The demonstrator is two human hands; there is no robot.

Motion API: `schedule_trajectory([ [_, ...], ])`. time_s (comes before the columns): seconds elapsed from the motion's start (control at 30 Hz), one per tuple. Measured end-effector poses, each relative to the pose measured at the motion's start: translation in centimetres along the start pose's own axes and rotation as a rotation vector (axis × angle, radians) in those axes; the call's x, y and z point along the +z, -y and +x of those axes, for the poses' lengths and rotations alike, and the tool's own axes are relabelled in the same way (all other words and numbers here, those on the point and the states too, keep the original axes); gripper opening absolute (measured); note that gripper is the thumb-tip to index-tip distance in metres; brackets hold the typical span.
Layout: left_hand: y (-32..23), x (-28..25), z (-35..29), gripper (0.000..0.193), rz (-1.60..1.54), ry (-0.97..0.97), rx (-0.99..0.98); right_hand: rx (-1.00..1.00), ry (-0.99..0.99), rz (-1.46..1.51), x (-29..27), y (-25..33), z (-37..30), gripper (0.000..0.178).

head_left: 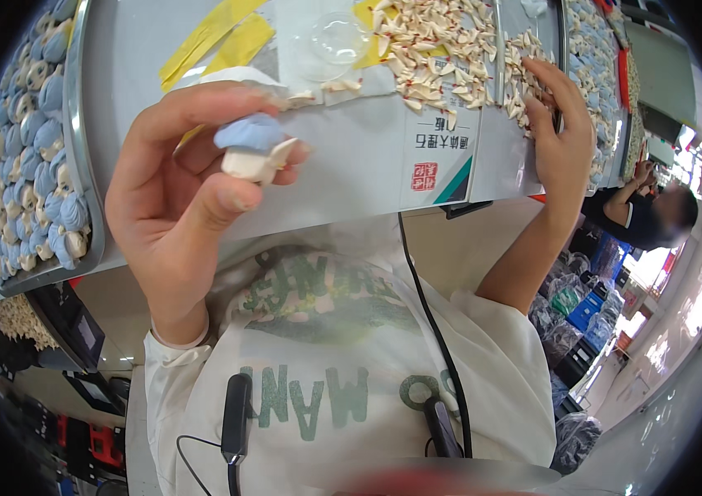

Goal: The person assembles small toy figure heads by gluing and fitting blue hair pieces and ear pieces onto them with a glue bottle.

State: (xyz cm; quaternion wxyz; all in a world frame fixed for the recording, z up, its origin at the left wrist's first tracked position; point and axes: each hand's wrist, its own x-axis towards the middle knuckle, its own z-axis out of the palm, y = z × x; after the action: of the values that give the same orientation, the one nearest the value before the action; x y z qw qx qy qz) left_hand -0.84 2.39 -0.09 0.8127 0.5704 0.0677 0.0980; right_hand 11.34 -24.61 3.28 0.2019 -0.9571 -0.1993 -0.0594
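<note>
Between the thumb and fingers of my left hand (173,178) is a small figurine head (243,165) with a cream face part and a ridged pale-blue top. A pointed cream piece sticks out from its right side. My right hand (561,124) rests at the right end of a heap of small pointed cream pieces (433,54), many with red tips. Its thumb and index finger are apart, their tips among the pieces. Whether a piece touches those fingertips I cannot tell.
A metal-rimmed tray (78,91) full of blue-and-cream heads stands at the left; another batch of heads (586,50) lies at the far right. Yellow tape strips (202,41) and a clear round dish (340,40) lie on the table. A person (644,211) works beyond at the right.
</note>
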Motion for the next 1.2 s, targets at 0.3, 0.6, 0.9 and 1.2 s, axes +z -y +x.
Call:
schedule_trajectory([
  [0.3, 0.2, -0.3, 0.1, 0.048, 0.159, 0.007, 0.017, -0.020, -0.148, 0.009, 0.8, -1.3, 1.1, 0.010],
  [0.6, 0.3, -0.5, 0.1, 0.048, 0.173, 0.032, 0.023, 0.092, -0.325, 0.342, 0.1, -1.9, 0.6, 0.008],
  [0.9, 0.2, -0.4, 0.4, 0.049, 0.089, -0.006, 0.044, 0.158, -0.409, 0.754, -0.3, 0.0, -0.7, 0.017],
  [1.2, 0.4, -1.2, 0.2, 0.044, -0.085, 0.084, 0.023, -0.133, -0.362, 0.873, -3.7, -0.1, -0.1, 0.025],
])
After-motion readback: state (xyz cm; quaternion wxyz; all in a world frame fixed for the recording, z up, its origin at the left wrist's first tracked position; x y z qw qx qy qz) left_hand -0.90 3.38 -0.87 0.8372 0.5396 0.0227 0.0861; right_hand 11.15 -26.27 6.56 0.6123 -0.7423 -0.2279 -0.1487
